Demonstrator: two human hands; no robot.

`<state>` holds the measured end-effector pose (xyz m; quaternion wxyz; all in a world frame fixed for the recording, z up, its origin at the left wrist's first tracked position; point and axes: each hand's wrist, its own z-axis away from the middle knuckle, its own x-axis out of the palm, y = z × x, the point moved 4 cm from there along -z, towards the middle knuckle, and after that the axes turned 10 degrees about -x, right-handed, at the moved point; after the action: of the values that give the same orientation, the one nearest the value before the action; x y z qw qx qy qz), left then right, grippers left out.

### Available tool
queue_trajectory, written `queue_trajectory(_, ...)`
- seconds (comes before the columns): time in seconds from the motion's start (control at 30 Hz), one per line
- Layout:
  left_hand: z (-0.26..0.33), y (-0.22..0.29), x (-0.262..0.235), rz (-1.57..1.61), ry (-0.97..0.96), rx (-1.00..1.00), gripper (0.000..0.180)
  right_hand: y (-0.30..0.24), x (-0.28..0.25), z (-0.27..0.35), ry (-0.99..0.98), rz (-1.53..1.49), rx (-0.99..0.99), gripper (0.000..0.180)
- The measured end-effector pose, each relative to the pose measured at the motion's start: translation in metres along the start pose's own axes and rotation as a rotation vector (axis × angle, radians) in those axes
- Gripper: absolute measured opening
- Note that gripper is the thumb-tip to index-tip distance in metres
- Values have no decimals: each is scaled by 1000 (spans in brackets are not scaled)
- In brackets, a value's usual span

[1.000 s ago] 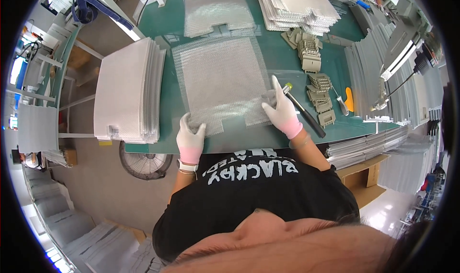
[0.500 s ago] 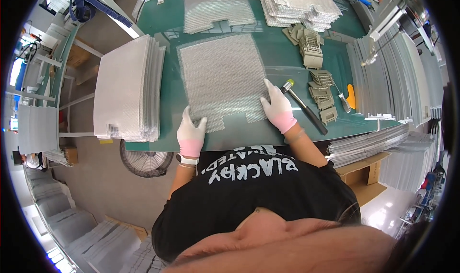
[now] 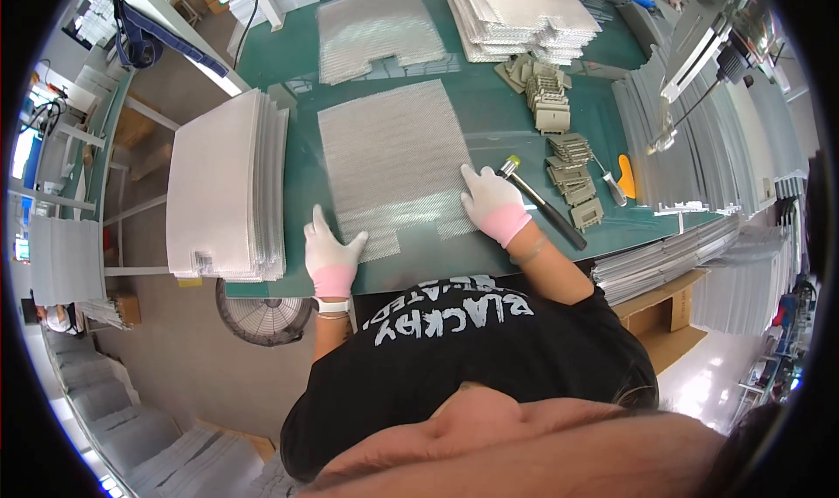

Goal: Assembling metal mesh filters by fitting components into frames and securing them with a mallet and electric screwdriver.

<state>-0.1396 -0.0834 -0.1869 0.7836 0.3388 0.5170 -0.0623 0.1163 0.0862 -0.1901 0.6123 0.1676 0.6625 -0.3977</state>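
A silvery mesh sheet (image 3: 393, 148) with a notch in its near edge lies flat on the green tabletop (image 3: 301, 161). At its near left corner is my left hand (image 3: 332, 255) in a white glove with a pink cuff. Its fingers point away from me, and the thumb, spread apart, reaches the sheet's edge. My right hand (image 3: 495, 204), gloved alike, rests against the right edge with finger and thumb apart; its other fingers are partly hidden. Just right of it lies a hammer (image 3: 545, 204) with a black handle and a yellow-green face.
Tall stacks of mesh sheets stand left (image 3: 214, 183) and back right (image 3: 524, 13); another notched sheet (image 3: 376, 30) lies beyond. Small olive-grey plates (image 3: 572, 170), a screwdriver (image 3: 614, 188) and an orange-yellow tool (image 3: 626, 176) lie right. A fan (image 3: 262, 320) stands below the table's left end.
The whole view has shifted a little. My left hand's fingers have spread and moved slightly outward from the sheet's left edge. My right hand stays at the right edge.
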Motion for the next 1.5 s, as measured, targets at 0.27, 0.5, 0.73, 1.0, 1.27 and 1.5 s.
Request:
queue_trajectory(0.27, -29, 1, 16, -240, 36, 605, 71, 86, -152, -141, 534, 148, 12, 53)
queue_trajectory(0.5, -6, 1, -10, 0, 224, 628, 72, 172, -187, -232, 228, 1, 407, 95)
queue_trajectory(0.73, 10, -27, -10, 193, 142, 570, 68, 179, -199, -203, 554, -14, 351, 108)
queue_trajectory(1.0, 17, 4, -6, 416, 54, 691, 67, 160, -225, -155, 1289, -1036, -121, 88)
queue_trajectory(1.27, 51, 96, 13, 1462, -651, 546, 62, -30, -60, 6, 855, -497, -581, 119)
queue_trajectory(1.5, 26, 47, -17, 1259, -378, 226, 54, -22, -115, 57, 710, 0, -239, 92)
